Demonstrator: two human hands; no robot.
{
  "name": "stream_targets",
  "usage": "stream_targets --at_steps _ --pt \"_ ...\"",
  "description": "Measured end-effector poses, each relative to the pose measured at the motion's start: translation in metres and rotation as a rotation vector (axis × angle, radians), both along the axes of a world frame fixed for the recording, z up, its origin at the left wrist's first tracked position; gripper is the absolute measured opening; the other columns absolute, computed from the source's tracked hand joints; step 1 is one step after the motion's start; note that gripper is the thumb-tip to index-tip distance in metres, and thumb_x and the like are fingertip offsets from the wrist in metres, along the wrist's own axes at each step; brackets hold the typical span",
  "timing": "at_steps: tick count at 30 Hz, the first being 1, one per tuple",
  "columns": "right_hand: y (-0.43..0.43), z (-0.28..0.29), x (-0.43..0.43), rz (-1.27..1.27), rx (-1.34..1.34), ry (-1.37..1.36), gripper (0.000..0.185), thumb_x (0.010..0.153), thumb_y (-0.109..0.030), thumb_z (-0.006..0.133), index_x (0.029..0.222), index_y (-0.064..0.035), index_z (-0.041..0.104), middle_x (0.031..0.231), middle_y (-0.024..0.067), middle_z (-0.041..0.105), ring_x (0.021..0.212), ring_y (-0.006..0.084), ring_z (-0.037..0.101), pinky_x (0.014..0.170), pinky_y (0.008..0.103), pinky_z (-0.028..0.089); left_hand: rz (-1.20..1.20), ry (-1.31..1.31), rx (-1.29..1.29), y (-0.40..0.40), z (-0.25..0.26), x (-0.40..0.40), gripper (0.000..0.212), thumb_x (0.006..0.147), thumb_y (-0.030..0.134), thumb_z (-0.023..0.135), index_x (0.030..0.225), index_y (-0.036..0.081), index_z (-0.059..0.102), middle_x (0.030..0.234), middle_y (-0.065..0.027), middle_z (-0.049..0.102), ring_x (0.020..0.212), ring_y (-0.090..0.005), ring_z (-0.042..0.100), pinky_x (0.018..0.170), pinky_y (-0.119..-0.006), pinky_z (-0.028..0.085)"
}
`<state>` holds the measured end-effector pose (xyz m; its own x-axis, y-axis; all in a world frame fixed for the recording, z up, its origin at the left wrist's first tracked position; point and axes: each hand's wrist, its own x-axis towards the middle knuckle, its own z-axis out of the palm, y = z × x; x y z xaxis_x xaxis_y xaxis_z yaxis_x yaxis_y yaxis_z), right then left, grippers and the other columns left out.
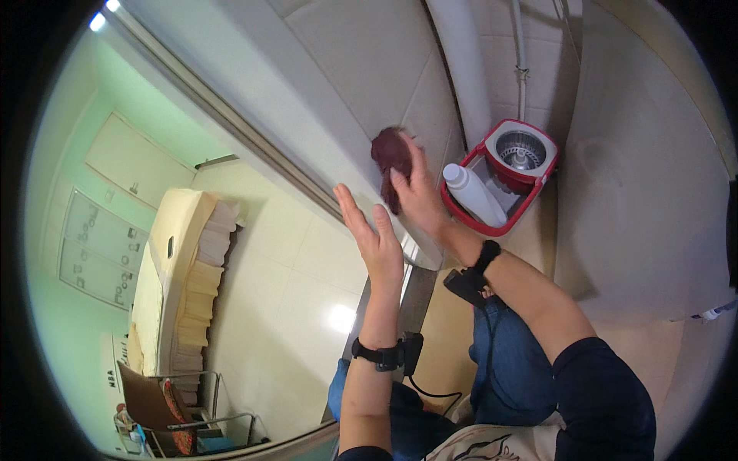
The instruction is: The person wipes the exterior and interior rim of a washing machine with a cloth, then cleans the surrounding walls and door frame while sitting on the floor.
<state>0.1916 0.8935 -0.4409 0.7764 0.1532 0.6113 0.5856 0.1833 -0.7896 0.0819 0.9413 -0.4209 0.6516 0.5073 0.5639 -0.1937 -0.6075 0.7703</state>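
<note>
A dark maroon cloth (392, 155) is bunched in my right hand (418, 190), which presses it to the tiled wall beside the white door frame (323, 138). Lower and to the left, my left hand (375, 242) holds nothing, its fingers extended and its thumb apart, close to the frame's edge. Whether its fingertips touch the frame cannot be told. Right of my right hand stands a red and white spin mop bucket (548, 176) with a metal wringer basket (520, 151). A white plastic bottle (475, 196) leans inside the bucket.
A white pipe (467, 69) runs down the wall behind the bucket. Left of the doorway lies a room with a bed (190, 230) with a ruffled skirt and a chair (150, 397) with metal armrests. A curved pale surface (640, 173) rises at the right.
</note>
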Motion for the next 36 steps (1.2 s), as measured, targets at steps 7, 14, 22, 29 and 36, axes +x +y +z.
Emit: stream_targets --at_steps 7,14,22,29,36 --pt "0.060 -0.071 0.079 -0.216 -0.123 0.320 0.066 0.094 -0.025 0.055 0.143 0.0047 0.023 0.142 0.0296 0.037 0.132 0.0413 0.039 0.109 0.0428 0.032 0.057 0.041 0.099 0.009 -0.016 0.023 0.062 0.098 0.011 0.034 0.151 -0.001 0.004 0.159 -0.0188 0.001 0.147 -0.0300 0.004 0.118 -0.041 0.009" --pt "0.071 -0.069 0.224 -0.273 0.231 0.734 0.069 0.094 -0.030 0.054 0.147 -0.0021 0.019 0.150 0.0242 0.027 0.139 0.0367 0.028 0.112 0.0442 0.026 -0.074 0.053 0.008 0.011 -0.015 0.032 0.061 0.102 0.017 0.033 0.153 0.006 0.002 0.160 -0.0131 -0.003 0.147 -0.0281 0.001 0.118 -0.046 0.010" --pt "0.079 0.064 0.163 -0.033 0.349 -0.052 0.063 0.091 -0.016 0.059 0.144 -0.0031 0.028 0.138 0.0224 0.038 0.129 0.0350 0.038 0.109 0.0426 0.030 -0.065 0.031 -0.019 0.017 -0.011 0.022 0.060 0.104 0.025 0.032 0.153 0.007 0.005 0.160 -0.0126 -0.003 0.148 -0.0277 0.001 0.118 -0.046 0.010" --pt "0.060 0.132 0.177 -0.144 0.422 -0.211 0.044 0.088 -0.018 0.062 0.128 -0.0088 0.048 0.118 0.0141 0.055 0.111 0.0281 0.054 0.108 0.0412 0.033 -0.138 0.025 -0.015 0.013 -0.009 0.029 0.058 0.101 0.018 0.035 0.152 0.002 0.010 0.160 -0.0169 0.001 0.148 -0.0281 0.004 0.118 -0.040 0.008" --pt "0.045 0.167 0.063 0.295 0.491 -0.527 0.039 0.090 -0.013 0.065 0.124 -0.0048 0.050 0.124 0.0094 0.055 0.112 0.0207 0.054 0.099 0.0340 0.041 -0.154 0.048 -0.106 0.030 0.003 0.009 0.057 0.102 0.019 0.037 0.150 -0.001 0.015 0.159 -0.0179 0.010 0.147 -0.0273 0.010 0.118 -0.037 0.010"
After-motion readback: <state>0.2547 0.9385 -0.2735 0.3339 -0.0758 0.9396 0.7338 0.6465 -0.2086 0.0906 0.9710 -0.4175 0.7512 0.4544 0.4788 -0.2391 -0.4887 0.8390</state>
